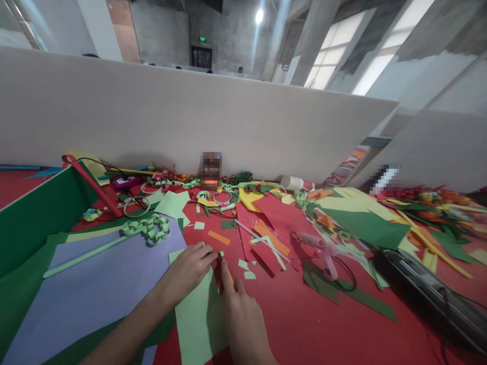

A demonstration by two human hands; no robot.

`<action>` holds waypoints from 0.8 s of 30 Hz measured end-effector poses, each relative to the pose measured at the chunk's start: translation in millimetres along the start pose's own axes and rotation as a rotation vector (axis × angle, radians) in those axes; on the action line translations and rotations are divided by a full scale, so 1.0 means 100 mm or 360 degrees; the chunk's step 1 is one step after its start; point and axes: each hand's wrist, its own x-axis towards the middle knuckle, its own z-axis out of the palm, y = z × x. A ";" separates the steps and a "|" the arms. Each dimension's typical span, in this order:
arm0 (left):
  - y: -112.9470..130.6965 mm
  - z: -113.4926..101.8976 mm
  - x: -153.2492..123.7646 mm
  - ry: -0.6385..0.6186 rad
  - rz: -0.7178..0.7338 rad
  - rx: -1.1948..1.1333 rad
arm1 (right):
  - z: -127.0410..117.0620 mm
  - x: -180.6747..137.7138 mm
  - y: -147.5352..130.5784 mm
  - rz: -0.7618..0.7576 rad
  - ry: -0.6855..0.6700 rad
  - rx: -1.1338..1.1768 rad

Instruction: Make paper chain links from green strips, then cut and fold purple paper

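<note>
Through the head camera I see both hands meeting near the middle of a red counter (285,319). The right hand (245,309) has its grip clamped on a yellow tool (231,278); I get only a sliver of it between index finger and thumb, so I can't tell what kind it is. The index finger points forward, its tip close to the left hand's fingertips. The left hand (193,263) lies with its fingers bunched at the far end of the green sheet (198,324); I can't tell whether that grip is closed on anything. The sheet lies flat on the counter, below and between my two forearms, and a pale scrap (221,253) shows right at the fingertips.

Left of the sheet I have lilac paper (114,289) with a curled green chain (155,230) on it, a pale stem (87,257) running from the chain toward the near left. To the right, pale green offcuts (250,275) lie near the right hand; farther off are a pink glue gun (323,251), a dark green strip (369,301) and a black case (433,299). A white partition (190,111) stands along the back.
</note>
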 end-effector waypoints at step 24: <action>-0.01 0.01 0.01 -0.0030 0.0034 0.0010 | 0.02 -0.09 -0.07 0.0010 0.0075 -0.0034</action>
